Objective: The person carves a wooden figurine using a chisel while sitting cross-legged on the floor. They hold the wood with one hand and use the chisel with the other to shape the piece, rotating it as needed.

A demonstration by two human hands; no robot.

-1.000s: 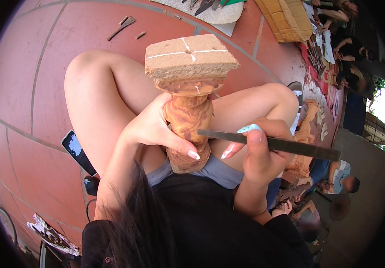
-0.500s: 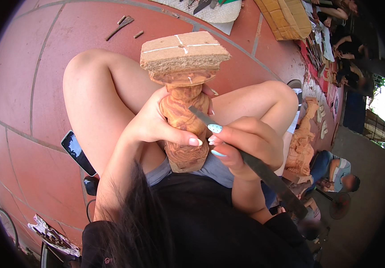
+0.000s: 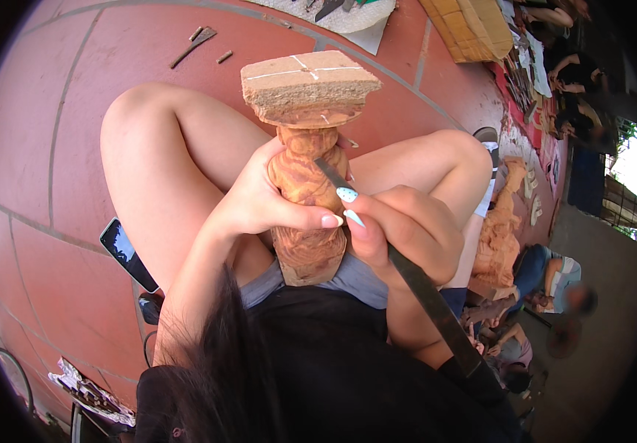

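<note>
Orange-brown wood with dark, swirling grain is what catches my eye in the head view, and the workpiece (image 3: 304,181) looks partly shaped and partly raw. It stands nearly upright between the person's bent knees (image 3: 141,107), its lower end close to the grey shorts (image 3: 361,284). The left hand (image 3: 248,207) is wrapped around its middle — thumb across the front, fingertips peeping out past the opposite edge. The right hand (image 3: 418,229) grasps a flat, dark metal tool (image 3: 428,295) rather like a pencil, near its front end. The tip lies over the rounded part of the wood; whether it touches there, I cannot tell.

As for progress, I judge the neck and the bulge to be formed already: their curves look full and smooth. The lower end shows flatter faces and seems left plain. Most remains, I would say, at the top: the slab (image 3: 300,92) is squared, pale and coarse along its edge, with a white cross (image 3: 306,69) drawn on it — and I see no finished shaping there. Nor can I make out any cut pattern on the bulge, so detailed work seems hardly begun.

Off to the right, an apparently carved wooden piece (image 3: 497,247) rests on the red floor (image 3: 38,125).
</note>
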